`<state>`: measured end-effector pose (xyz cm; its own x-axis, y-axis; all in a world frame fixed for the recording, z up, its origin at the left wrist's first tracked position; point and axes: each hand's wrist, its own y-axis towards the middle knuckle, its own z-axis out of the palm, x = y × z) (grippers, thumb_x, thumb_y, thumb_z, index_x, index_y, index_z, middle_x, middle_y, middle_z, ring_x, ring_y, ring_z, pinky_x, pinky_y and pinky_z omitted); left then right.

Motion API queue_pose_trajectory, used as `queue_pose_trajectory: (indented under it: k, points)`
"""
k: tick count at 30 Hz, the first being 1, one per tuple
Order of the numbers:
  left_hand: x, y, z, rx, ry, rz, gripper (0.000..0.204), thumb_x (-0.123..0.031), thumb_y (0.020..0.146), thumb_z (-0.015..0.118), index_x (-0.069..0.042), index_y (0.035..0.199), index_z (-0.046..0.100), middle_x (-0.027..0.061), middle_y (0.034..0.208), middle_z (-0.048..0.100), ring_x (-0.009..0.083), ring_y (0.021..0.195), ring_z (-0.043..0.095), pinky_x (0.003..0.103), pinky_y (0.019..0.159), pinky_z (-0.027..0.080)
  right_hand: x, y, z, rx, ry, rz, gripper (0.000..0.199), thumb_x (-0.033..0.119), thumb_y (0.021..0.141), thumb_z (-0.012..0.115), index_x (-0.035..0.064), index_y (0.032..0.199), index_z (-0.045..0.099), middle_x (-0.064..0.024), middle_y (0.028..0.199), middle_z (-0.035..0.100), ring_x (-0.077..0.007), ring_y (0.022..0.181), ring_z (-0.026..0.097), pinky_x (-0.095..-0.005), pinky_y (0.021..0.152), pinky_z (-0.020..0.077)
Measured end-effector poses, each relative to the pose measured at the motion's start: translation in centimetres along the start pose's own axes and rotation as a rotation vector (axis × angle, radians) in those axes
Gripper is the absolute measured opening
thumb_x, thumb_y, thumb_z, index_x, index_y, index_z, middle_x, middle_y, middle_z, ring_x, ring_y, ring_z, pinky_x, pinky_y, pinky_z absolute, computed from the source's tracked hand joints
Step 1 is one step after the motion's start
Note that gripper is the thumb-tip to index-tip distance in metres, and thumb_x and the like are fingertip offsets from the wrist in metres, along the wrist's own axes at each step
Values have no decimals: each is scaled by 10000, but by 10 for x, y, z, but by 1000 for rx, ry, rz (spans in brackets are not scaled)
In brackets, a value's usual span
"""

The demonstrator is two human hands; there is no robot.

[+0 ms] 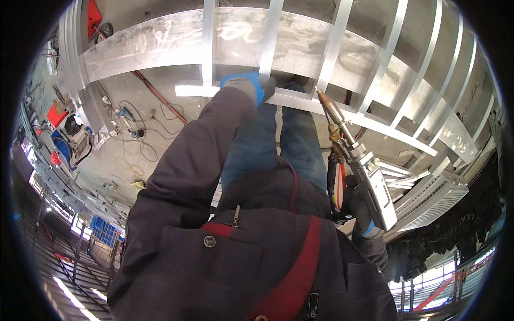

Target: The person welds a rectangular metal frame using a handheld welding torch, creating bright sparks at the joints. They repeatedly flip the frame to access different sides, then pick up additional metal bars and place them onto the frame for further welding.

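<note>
Torch [370, 179] juts fwd over R hand [360, 207], fingers gripping it; L hand [243, 88] on rail [297, 100], grip unclear.

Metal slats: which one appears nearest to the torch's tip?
The third narrow slat from the left: its lower end appears beside the torch's tip; the others appear farther away.

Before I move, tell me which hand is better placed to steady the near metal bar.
Probably the left hand: it looks to be resting on the metal bar, while the right hand is occupied holding the torch.
</note>
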<state>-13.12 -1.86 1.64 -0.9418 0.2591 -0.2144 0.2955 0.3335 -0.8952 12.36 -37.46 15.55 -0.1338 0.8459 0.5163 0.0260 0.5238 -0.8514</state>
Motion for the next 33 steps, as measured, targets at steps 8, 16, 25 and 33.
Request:
queue_pose_trajectory:
  k: [8, 16, 25, 33]
  points:
    - [28, 18, 16, -160, -234, 110, 664, -625, 973, 456, -52, 1222, 679, 219, 1153, 698, 360, 1076, 669, 413, 940, 498, -10, -6, -28, -27, -3, -12, 424, 149, 1059, 501, 23, 1463, 473, -155, 1421, 543, -215, 1242, 591, -337, 1019, 492]
    - [35, 5, -4, -296, -360, -62, 753, -694, 887, 588, -17, 1196, 699, 202, 1091, 727, 315, 1022, 702, 383, 925, 521, 11, 2, -29, -59, 189, -96, 419, 152, 1063, 496, 19, 1459, 471, -152, 1401, 548, -210, 1225, 593, -329, 1011, 494]
    - [-1, 22, -37, -938, 118, 239, 895, -645, 859, 632, -96, 1522, 388, 208, 1575, 368, 370, 1464, 336, 489, 1190, 282, 28, 3, -24, -80, 284, -160, 412, 155, 1066, 491, 14, 1453, 469, -149, 1379, 553, -204, 1204, 595, -321, 1001, 497]
    - [-5, 26, -37, -766, 129, 175, 766, -477, 895, 613, -20, 1480, 426, 240, 1591, 329, 404, 1482, 283, 495, 1213, 222, 36, 7, -19, -154, 388, -82, 407, 158, 1070, 486, 10, 1448, 467, -146, 1359, 558, -199, 1187, 597, -314, 993, 499]
